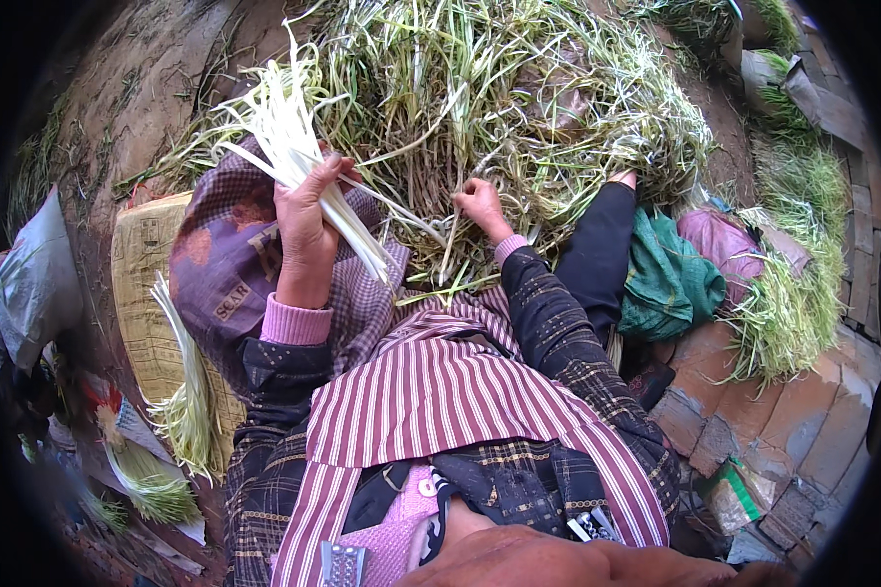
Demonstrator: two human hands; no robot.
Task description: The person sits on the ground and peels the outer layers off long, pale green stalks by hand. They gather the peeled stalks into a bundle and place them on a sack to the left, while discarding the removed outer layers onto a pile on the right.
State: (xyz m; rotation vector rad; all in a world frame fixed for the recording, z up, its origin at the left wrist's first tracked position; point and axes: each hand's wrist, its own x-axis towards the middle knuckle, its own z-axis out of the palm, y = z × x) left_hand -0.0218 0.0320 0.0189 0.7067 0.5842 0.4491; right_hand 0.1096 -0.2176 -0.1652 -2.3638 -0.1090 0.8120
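Observation:
My left hand point(310, 220) is raised over my left knee and closed around a bundle of pale blanched leafy stalks point(286, 139). Their white ends point down to the right, and the leafy tips fan out at the upper left. Over the near edge of a large tangled heap of green and yellow leafy stalks point(426, 88), my right hand point(482, 209) pinches a thin pale stalk point(449, 249) between thumb and fingertips. Loose stalks lie across the lap of my striped apron point(440, 396).
At left, another pale bundle point(191, 389) lies on a yellow printed sack point(143, 249). A tied bundle point(147, 477) rests lower left, below a grey-white bag point(37, 286). To the right are a green woven sack point(668, 279), a pink bag point(719, 246), more cut greens point(793, 315) and brick paving point(763, 411).

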